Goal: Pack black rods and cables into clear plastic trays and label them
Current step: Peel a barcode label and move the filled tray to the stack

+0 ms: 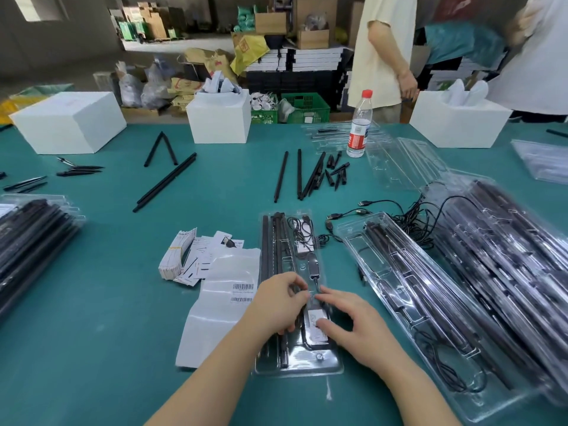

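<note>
- Tray [330,362]: clear moulded plastic on the green table [101,333], holding straight black rods [269,241] and a coiled cable [299,230].
- Left hand [278,304]: fingers curled, pinching at the tray's middle.
- Right hand [350,327]: fingers spread, pressing the tray's white label [312,318].

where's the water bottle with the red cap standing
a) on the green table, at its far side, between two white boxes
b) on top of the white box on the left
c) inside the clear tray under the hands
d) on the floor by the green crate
a: the water bottle stands upright on the green table at its far side, with a white box to its left and another white box to its right.
</note>
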The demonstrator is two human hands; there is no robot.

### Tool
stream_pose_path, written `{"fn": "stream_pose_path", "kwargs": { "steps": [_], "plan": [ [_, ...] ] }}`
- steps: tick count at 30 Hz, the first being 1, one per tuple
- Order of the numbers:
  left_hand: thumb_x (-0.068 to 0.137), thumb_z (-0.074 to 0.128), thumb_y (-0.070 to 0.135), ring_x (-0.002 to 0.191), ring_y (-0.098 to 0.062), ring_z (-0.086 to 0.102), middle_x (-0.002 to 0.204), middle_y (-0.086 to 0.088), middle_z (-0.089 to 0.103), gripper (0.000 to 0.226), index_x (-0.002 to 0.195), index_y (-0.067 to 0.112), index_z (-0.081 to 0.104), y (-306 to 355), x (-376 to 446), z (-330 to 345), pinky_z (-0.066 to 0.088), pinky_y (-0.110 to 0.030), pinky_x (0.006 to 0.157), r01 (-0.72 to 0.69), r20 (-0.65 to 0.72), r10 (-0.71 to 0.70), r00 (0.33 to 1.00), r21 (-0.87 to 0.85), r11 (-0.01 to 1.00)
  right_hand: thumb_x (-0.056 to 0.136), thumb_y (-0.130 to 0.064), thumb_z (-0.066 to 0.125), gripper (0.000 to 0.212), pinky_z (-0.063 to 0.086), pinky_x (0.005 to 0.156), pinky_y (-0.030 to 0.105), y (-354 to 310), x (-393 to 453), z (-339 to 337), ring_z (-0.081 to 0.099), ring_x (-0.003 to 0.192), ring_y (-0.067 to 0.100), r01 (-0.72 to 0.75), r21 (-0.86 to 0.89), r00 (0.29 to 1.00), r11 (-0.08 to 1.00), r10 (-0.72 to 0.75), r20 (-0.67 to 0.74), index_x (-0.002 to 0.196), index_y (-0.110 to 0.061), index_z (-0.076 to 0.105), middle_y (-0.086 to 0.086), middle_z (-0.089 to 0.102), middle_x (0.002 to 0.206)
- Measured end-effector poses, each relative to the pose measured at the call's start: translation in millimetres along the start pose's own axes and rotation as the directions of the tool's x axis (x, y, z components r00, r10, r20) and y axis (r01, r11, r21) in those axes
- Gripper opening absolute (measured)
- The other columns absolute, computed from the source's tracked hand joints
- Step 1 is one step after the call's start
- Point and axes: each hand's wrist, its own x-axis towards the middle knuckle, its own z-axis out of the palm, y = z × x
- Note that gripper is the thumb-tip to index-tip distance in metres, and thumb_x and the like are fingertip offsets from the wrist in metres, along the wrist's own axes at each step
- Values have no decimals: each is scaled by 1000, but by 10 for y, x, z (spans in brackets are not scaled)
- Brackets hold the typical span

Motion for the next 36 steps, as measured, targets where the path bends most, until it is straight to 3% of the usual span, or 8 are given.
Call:
{"fn": "stream_pose_path", "kwargs": {
  "steps": [5,11,16,21,24,28,32,36],
  "plan": [
    [97,58,29,67,-8,58,77,5,60,15,109,20,62,-160,38,-310,45,-18,55,67,-218,-41,975,117,991,90,-43,67,39,32,116,33,4,9,10,39,128,-13,1,-29,999,1000,-2,-34,128,-45,62,-37,49,134],
    [100,52,40,45,-16,63,81,-1,64,34,125,17,49,-278,47,-437,52,-29,57,190,-173,-158,972,186,964,91,-40,66,30,36,111,29,-30,20,0,44,122,-10,-2,-83,994,997,-7,-110,121,-41,66,-38,52,124],
    [102,48,40,101,-27,63,112,-10,67,44,129,6,56,-194,89,-420,47,-29,85,189,-184,-140,973,281,941,91,-37,67,28,37,105,21,-38,6,-8,45,119,-14,-30,-52,994,998,24,-105,119,-42,67,-41,50,121],
    [102,49,42,57,-19,26,62,1,25,39,71,20,39,3,53,-471,26,-31,54,101,-118,-142,983,-296,950,92,-46,63,24,49,97,24,-59,-14,-19,58,107,-10,-70,134,984,989,90,-153,116,-46,63,-29,66,109],
    [104,39,48,65,-14,51,72,7,55,40,86,20,61,213,-22,-446,42,-26,63,-44,-112,-1,994,-401,915,90,-72,37,53,48,99,27,-81,36,-30,65,108,1,-134,554,973,822,216,-85,126,-40,59,-15,73,111],
    [103,37,45,116,15,50,120,32,60,35,121,45,67,384,-170,-177,41,-13,100,-253,44,269,962,-221,942,86,-78,22,87,55,87,44,-71,67,-102,68,105,34,-213,946,962,244,221,159,135,-15,58,19,69,118],
    [103,50,31,131,-4,41,143,10,42,33,133,39,60,328,-232,196,27,-21,114,-336,154,314,937,152,930,94,-49,53,61,55,84,49,-23,54,-151,68,92,36,-248,950,942,191,276,190,123,3,64,25,69,107],
    [101,53,25,127,-1,44,139,9,44,39,139,26,53,263,-250,197,30,-24,116,-312,-37,317,948,105,944,87,-14,61,41,59,77,50,-9,59,-180,69,82,36,-292,943,896,162,391,210,119,13,61,29,69,102]
  ]
}}
